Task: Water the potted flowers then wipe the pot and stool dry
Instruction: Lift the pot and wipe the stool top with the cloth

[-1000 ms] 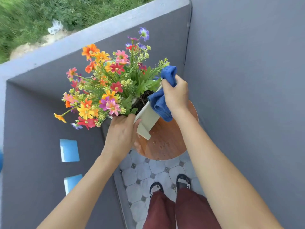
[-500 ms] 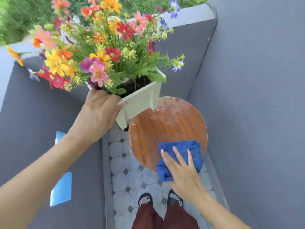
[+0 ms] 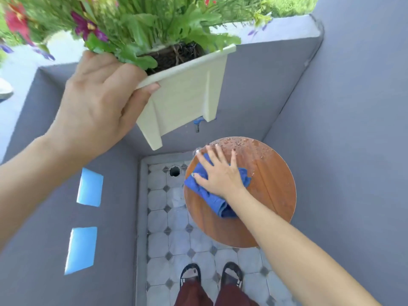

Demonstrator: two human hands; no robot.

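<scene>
Watering is looking finished to me, judging by the beads of water sitting on the stool (image 3: pixel 271 191) and no watering can showing anywhere in the head view. I am now working the drying half of the job.

I am holding the pot (image 3: pixel 185 96) up in the air with my left hand (image 3: pixel 97 107), fingers wrapped around its near-left corner and the thumb pressing just under the rim. It is hanging tilted, well clear of the stool and above its far-left side, with the flowers (image 3: pixel 141 21) spilling out past the top edge of the picture. I cannot tell whether its underside is dry, since that face is turned away from me.

My right hand (image 3: pixel 218 175) is lying flat with the fingers spread, pressing the blue cloth (image 3: pixel 212 199) down on the left part of the round wooden seat. The cloth is bunching under my palm and trailing toward the seat's near-left edge.

Droplets (image 3: pixel 240 143) are clustering along the far edge of the seat and a few more are scattered toward the far-right edge, so that arc is needing a pass. The near half is looking mostly dry, though glare is making that hard to judge.

What I am judging as left: finishing the far edge, checking the pot's base and feet, and setting the pot down on the seat.
</scene>
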